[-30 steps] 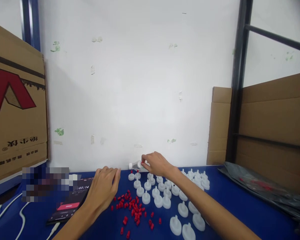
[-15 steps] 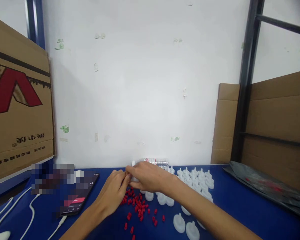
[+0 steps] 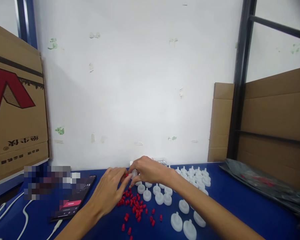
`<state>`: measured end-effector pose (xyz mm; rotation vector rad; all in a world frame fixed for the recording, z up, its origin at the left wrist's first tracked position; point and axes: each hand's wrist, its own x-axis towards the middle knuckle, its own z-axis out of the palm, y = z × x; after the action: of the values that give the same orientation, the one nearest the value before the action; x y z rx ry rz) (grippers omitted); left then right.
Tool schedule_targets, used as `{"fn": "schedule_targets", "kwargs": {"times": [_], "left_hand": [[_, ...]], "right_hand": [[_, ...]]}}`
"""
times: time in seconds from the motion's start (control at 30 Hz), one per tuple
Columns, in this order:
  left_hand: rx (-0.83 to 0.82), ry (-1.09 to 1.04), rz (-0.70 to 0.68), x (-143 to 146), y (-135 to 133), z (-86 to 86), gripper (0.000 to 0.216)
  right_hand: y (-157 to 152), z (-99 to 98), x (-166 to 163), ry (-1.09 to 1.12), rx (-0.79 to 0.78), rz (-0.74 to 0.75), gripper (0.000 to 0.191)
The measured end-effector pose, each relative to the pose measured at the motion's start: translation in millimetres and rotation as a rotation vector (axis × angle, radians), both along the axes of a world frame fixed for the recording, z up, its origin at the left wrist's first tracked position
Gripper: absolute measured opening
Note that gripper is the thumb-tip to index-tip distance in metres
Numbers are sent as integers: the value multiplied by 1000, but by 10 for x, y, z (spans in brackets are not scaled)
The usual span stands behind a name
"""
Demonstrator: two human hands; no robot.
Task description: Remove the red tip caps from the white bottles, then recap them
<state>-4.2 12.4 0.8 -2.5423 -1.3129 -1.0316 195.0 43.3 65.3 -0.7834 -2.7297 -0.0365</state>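
Note:
My left hand [image 3: 110, 191] and my right hand [image 3: 148, 170] meet above the blue table [image 3: 240, 210] near the back wall. The right fingers pinch a white round cap [image 3: 134, 173]. The left fingertips hold a small red plug [image 3: 127, 175] against it. Below the hands lies a scatter of several red plugs [image 3: 135, 206]. Several white caps [image 3: 162, 196] stand in rows to the right of the plugs, some hidden under my right wrist.
A phone [image 3: 73, 200] with a lit screen lies at the left, with white cables [image 3: 25, 216] beside it. A clear bottle [image 3: 161, 162] lies by the wall. Cardboard boxes [image 3: 15, 110] stand left and right, and a dark plastic bag [image 3: 262, 186] lies at the right.
My right hand came back from the far rows to the middle with a white cap. My left hand rose from the table to meet it with a red plug.

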Motion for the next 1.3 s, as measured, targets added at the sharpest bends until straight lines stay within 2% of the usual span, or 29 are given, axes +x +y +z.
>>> {"fn": "schedule_targets", "kwargs": {"times": [0.13,0.23,0.3,0.37,0.47,0.57,0.8,1.03,1.3], "left_hand": [[-13,-30,-58,-33,-7,48,40],[-165,-236,-102,9,-8,73,47],[-262,-331,-124,46,-7,59,51],[-252,-276,-103,61,0,15,50],[-169,-51,-10,34,32,-79,42],[-190,78,17,-18,88,-145,35],[-173,168,66,-94,198,-151,30],[-264,216,197,-156,241,-186,18],[-295,269,129,-158,229,-194,24]], "right_hand": [[-75,67,-13,-32,43,25,23],[-117,146,22,-40,109,24,7],[-97,171,70,-13,168,-16,13],[-27,149,126,23,207,-85,14],[144,32,210,58,219,-204,21],[320,-115,287,53,194,-275,18],[515,-308,373,40,125,-308,13],[576,-493,355,-20,50,-320,8],[553,-475,350,2,79,-265,26]]}}
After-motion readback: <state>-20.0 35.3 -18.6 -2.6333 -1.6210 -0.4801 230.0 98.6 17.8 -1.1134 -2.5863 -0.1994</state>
